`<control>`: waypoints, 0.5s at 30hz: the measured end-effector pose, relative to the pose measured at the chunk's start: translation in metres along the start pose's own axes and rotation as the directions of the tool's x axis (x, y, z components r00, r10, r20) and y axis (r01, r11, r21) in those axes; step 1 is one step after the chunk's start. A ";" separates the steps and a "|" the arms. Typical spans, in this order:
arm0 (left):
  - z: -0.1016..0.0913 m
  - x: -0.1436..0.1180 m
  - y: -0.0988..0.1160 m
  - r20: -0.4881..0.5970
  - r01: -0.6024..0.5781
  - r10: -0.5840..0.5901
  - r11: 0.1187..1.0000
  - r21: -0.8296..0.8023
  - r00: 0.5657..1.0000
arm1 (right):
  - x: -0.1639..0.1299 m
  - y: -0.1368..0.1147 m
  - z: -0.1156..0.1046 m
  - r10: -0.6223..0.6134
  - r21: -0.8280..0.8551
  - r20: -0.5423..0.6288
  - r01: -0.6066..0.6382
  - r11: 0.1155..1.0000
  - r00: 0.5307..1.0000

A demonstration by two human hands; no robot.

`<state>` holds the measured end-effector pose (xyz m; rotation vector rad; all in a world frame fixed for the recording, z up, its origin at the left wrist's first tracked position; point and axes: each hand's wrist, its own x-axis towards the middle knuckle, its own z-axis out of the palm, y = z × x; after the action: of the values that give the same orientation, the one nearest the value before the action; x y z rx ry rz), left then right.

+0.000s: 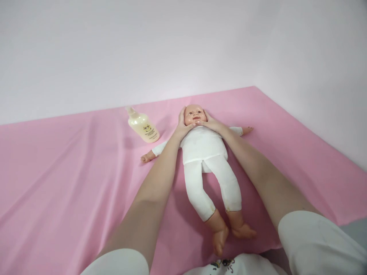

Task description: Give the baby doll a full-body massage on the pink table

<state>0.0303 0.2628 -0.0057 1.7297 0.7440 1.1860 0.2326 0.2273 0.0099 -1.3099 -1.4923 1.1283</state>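
Observation:
A baby doll [204, 147] in a white cloth body lies on its back, head at the far end and feet toward me. Its arms are spread out to both sides. My left hand [183, 125] cups the left side of the doll's head, with the thumb at the chin. On the opposite cheek, my right hand [211, 122] does the same, and the two thumbs come close together under the mouth. The fingers lie along the sides of the head and are partly hidden.
A pale yellow pump bottle [143, 125] stands left of the doll, near its outstretched arm. Pink cloth [71, 164] with folds at the left covers the table. Beyond its far edge is a plain whitish wall [143, 49].

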 end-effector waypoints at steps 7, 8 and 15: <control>0.005 -0.001 0.003 -0.043 -0.007 0.012 0.994 0.109 0.999 | -0.002 -0.004 0.001 0.050 0.008 -0.018 -0.050 0.999 0.999; 0.005 -0.001 0.004 -0.043 -0.005 0.011 0.993 0.117 0.999 | -0.002 -0.003 0.001 0.055 0.032 -0.016 -0.054 0.998 0.998; 0.007 -0.002 0.005 -0.075 -0.014 0.022 0.994 0.105 0.997 | 0.009 0.012 0.000 0.014 0.108 0.015 -0.015 0.994 1.000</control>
<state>0.0365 0.2567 -0.0035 1.7885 0.8515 1.2500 0.2343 0.2373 -0.0011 -1.2427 -1.4143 1.2133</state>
